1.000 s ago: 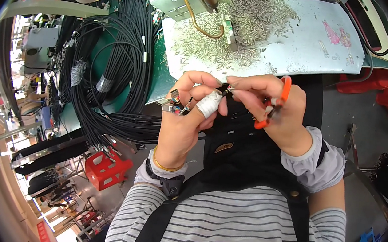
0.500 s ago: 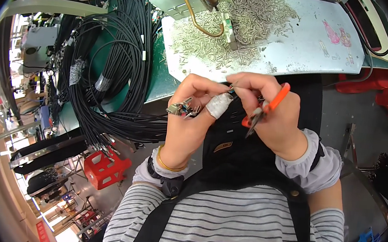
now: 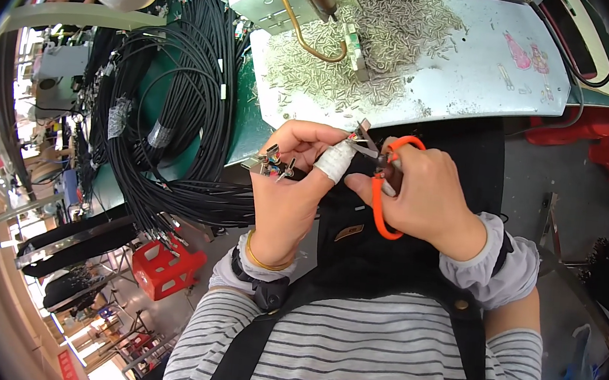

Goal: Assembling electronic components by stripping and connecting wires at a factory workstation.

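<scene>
Head view: left hand (image 3: 291, 189), forefinger taped, pinches a cable end (image 3: 277, 166) with bared coloured wires just off the tabletop's (image 3: 479, 82) near edge, while the right hand (image 3: 430, 199), closed on orange-handled scissors (image 3: 383, 187), points their blades leftward, touching the pinched wires.

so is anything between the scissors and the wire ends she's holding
Nothing visible. The scissors in the right hand have their tips right at the wire ends pinched in the left hand, just past the taped finger.
</scene>
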Demonstrator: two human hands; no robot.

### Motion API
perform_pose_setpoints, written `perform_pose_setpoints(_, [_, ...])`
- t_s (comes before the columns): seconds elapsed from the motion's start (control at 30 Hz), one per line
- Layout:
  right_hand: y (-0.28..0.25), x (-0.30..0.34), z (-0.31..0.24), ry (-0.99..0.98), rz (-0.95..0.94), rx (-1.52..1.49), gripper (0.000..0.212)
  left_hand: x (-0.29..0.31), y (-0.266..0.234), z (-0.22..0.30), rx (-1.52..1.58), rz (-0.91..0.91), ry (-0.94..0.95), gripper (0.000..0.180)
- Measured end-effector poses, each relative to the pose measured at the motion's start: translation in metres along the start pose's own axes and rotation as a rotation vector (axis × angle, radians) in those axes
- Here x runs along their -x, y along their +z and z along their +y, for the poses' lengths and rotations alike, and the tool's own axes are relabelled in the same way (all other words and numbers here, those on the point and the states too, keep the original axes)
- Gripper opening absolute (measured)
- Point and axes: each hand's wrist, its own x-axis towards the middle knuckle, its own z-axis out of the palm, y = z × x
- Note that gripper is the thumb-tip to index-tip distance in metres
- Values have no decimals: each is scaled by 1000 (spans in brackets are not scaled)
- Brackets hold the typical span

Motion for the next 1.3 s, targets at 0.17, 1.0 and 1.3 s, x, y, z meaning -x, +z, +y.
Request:
perform_pose_setpoints(0.17, [6, -3, 7, 27, 53, -133, 29, -16, -7, 5, -56, 19, -144, 14])
perform_pose_setpoints(1.0, [-13, -89, 23, 38, 213, -498, 14, -98, -20, -7, 358, -156, -351, 8])
perform_pose_setpoints(1.3, [-12, -88, 17, 74, 238, -551, 12, -98, -17, -4, 314, -146, -347, 8])
